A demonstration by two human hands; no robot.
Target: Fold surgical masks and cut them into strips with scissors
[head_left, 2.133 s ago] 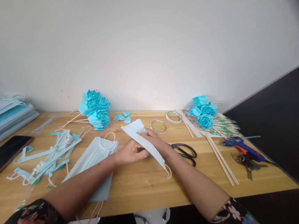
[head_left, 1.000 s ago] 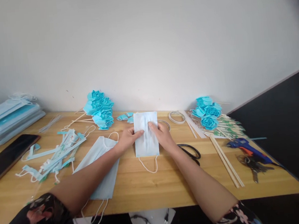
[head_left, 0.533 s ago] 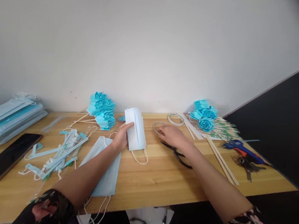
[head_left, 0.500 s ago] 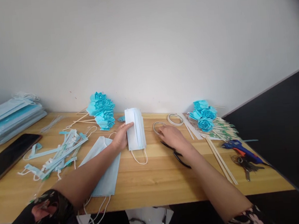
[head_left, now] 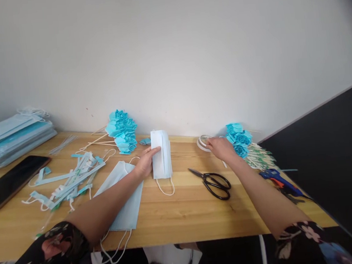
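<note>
1. My left hand [head_left: 144,164] is clamping a pale blue face mask [head_left: 161,162] upright, thumb across its front, fingers hidden behind; a white ear loop [head_left: 166,194] is dangling from its lower end.
2. My right hand [head_left: 222,147] is touching the right edge of overlapping white tape rings [head_left: 200,147], fingers bunched together; I cannot tell whether they are pinching.
3. Between my forearms, black-handled scissors [head_left: 205,176] are lying on the wooden table [head_left: 178,226].
4. A second mask [head_left: 126,212] is lying partly under my left forearm; farther left, cut strips [head_left: 72,178], a phone [head_left: 15,183] and stacked masks [head_left: 16,137] are resting.
5. Blue flowers [head_left: 122,132] are sitting beyond my left hand; more blooms [head_left: 238,139] are lying beside my right, near pale sticks [head_left: 260,156] and a blue glue gun [head_left: 278,179].
6. A grey-white wall [head_left: 169,54] is rising behind.
</note>
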